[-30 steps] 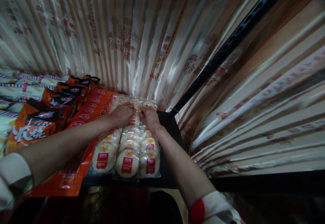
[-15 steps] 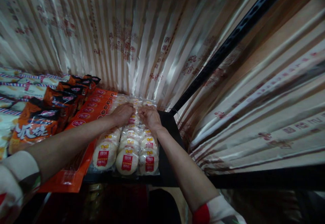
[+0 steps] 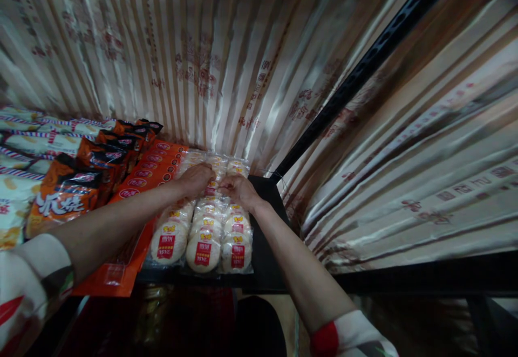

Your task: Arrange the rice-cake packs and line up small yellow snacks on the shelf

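Three rows of round white rice crackers in clear packets with red labels lie at the shelf's right end: a left row (image 3: 165,246), a middle row (image 3: 203,253) and a right row (image 3: 236,253). Over the back part of the middle row, my left hand (image 3: 196,179) is closed, its fingertips pinching at a packet there. My right hand (image 3: 239,190) faces it from the right, thumb and fingers pinched at the same packet's other side. The packet is largely covered by my fingers. A flat orange snack bag (image 3: 148,164) lies beside the left row, partly beneath my left forearm.
Orange-and-black snack bags (image 3: 67,198) stand in a row farther left, with white snack bags (image 3: 18,200) beyond them. A dark post (image 3: 324,110) rises from the back corner of the black shelf (image 3: 269,233). Striped curtain sheeting (image 3: 226,49) hangs behind and to the right.
My right hand has shifted slightly toward me and left, along the middle row. My left hand stays almost in place. The view has tilted slightly.
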Demonstrator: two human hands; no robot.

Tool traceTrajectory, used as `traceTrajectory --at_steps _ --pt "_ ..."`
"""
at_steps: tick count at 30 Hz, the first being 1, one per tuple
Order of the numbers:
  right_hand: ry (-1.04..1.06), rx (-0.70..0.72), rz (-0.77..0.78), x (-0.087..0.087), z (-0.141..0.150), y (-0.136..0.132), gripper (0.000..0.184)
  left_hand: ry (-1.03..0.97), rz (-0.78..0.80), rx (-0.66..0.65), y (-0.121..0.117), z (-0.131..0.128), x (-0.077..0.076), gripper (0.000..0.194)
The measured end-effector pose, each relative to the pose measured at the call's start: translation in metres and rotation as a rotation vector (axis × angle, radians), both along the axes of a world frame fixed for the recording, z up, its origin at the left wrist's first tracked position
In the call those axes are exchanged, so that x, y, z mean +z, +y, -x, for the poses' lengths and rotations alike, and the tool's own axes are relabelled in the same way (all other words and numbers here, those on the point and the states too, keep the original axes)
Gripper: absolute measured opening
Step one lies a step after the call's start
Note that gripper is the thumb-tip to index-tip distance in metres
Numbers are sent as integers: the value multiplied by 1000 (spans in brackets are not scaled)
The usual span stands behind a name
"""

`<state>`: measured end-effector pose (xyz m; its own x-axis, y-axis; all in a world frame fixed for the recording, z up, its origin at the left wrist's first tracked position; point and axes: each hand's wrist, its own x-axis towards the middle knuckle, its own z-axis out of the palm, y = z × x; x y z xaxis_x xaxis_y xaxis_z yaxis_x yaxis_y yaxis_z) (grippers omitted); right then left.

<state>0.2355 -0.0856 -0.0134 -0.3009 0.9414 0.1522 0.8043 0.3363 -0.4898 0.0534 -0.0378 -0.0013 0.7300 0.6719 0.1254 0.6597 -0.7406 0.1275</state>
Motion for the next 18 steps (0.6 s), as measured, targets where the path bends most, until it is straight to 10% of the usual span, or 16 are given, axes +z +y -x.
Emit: traceTrajectory --at_steps 18 --pt "-76 -70 -126 -2 13 -6 11 -164 91 28 7 3 -7 22"
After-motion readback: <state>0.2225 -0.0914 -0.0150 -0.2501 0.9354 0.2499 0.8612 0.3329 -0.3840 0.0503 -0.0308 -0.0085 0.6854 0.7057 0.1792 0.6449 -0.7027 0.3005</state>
